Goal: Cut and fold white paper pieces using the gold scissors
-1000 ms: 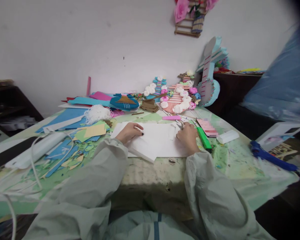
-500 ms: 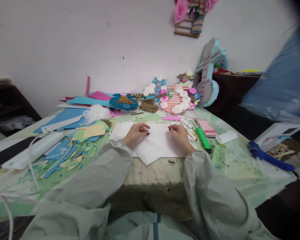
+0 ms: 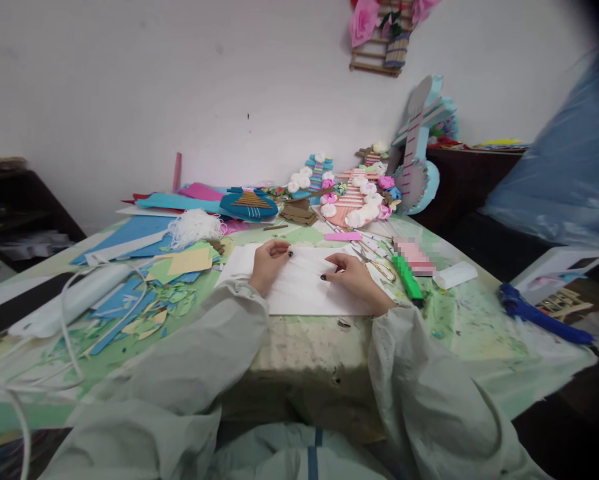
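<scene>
A thin white sheet of paper (image 3: pixel 302 272) lies between my hands, over a larger white paper (image 3: pixel 319 303) at the table's near edge. My left hand (image 3: pixel 270 265) has its curled fingers and thumb closed on the thin sheet's left side. My right hand (image 3: pixel 353 277) holds the right side, with its index finger and thumb bent around the paper. White on white hides exactly where the sheet's edges run. Just beyond my right hand lie gold-handled scissors (image 3: pixel 382 267).
A green tool (image 3: pixel 406 277), a pink packet (image 3: pixel 414 257) and a white roll (image 3: pixel 455 274) lie to the right. Paper scraps (image 3: pixel 172 300), white string (image 3: pixel 196 229) and a white cable (image 3: pixel 62 320) cover the left. Paper crafts (image 3: pixel 356 197) stand along the wall.
The sheet's pointed corner that hung over the near edge has been drawn up onto the larger paper. My right hand has moved left, and my left hand slightly right and up.
</scene>
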`<action>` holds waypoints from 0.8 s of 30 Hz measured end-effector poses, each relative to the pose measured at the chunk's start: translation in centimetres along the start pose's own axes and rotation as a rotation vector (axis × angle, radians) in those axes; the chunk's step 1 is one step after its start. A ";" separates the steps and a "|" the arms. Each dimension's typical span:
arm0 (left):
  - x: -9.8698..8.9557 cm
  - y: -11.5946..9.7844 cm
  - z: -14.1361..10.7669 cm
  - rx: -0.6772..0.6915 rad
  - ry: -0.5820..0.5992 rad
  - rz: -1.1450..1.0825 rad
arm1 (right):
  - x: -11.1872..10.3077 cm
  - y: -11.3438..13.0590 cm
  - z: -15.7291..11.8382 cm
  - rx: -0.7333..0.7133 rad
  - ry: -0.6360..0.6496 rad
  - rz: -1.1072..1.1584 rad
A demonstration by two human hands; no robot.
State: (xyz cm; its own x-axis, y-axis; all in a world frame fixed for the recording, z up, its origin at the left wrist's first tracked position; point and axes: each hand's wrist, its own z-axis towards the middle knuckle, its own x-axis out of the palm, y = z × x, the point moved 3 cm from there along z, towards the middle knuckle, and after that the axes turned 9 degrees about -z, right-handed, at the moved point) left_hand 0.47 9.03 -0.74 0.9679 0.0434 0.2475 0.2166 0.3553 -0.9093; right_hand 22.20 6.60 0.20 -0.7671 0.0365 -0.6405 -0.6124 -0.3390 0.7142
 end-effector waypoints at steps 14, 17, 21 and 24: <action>1.2 0.1 -1.6 -0.403 0.230 -0.274 | 0.0 -0.9 0.1 0.169 -0.034 0.528; 1.1 0.1 -1.5 -0.357 0.173 -0.275 | -0.1 -0.6 -0.1 0.143 0.035 0.472; 0.8 0.0 -1.2 -0.298 0.140 -0.257 | 0.1 -0.6 -0.1 0.097 0.090 0.430; 0.7 -0.1 -1.1 -0.287 0.154 -0.244 | -0.1 -0.5 0.0 0.076 0.038 0.498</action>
State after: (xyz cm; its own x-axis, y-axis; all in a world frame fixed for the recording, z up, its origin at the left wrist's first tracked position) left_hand 1.31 8.00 -0.82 0.8869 -0.1577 0.4341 0.4476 0.0618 -0.8921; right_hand 22.54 6.80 -0.07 -0.9631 -0.1466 -0.2258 -0.1875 -0.2367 0.9533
